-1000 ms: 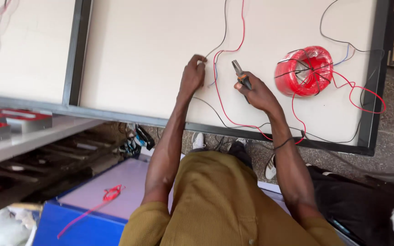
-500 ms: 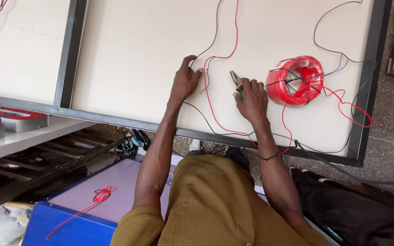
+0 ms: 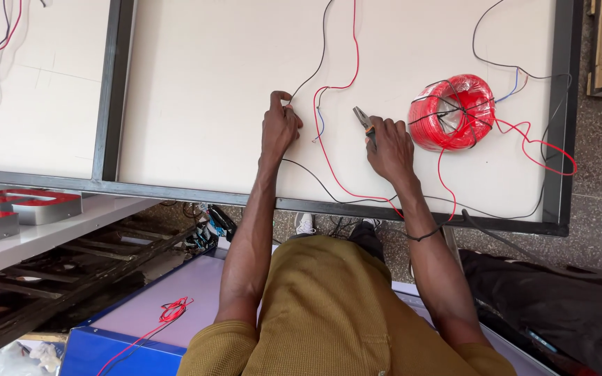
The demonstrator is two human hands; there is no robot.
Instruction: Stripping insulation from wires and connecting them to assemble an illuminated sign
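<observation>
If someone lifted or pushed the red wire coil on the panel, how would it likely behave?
The red wire coil lies flat, so it probably slides rather than rolls. Black ties cross it, so it should lift in one piece, with slight sag. Its loose red tail trails over the panel and would likely drag or snag.

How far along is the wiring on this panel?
Done: red and black wires already run across the panel. In hand: the left hand pinches wire ends, and the right hand holds pliers. Left: a loose end dangles between the hands, and much of the red coil remains unused.
</observation>
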